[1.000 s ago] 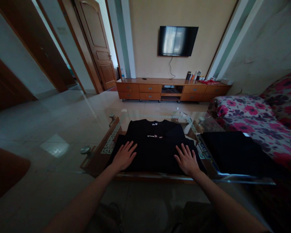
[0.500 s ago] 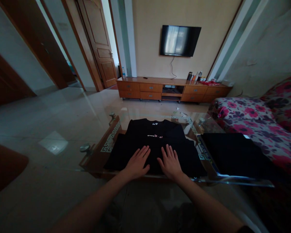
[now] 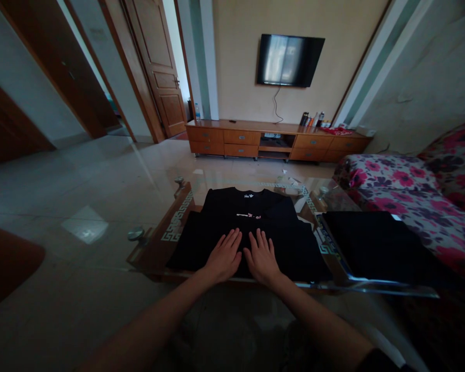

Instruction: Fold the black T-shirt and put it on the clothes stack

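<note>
A black T-shirt [image 3: 279,243] lies spread on the glass coffee table [image 3: 155,258], its neckline away from me and a small pale and pink print across its chest. My left hand [image 3: 223,256] rests flat on the lower middle of the shirt, fingers stretched forward. Close beside it, my right hand [image 3: 262,258] also lies flat on the cloth, palm down with its fingers slightly spread. Neither hand grips any fabric. To the right, a pile of dark folded cloth [image 3: 372,245] sits at the table's end.
A flowered sofa [image 3: 403,181] stands to the right of the table. Across the room is a low wooden TV cabinet [image 3: 240,138] with bottles at its right end, below a wall-mounted television [image 3: 290,60]. An opened wooden door [image 3: 155,67] is at the back left.
My right hand has slid left over the shirt, closer to my left hand. The left hand has barely moved, and the shirt lies much as before.
</note>
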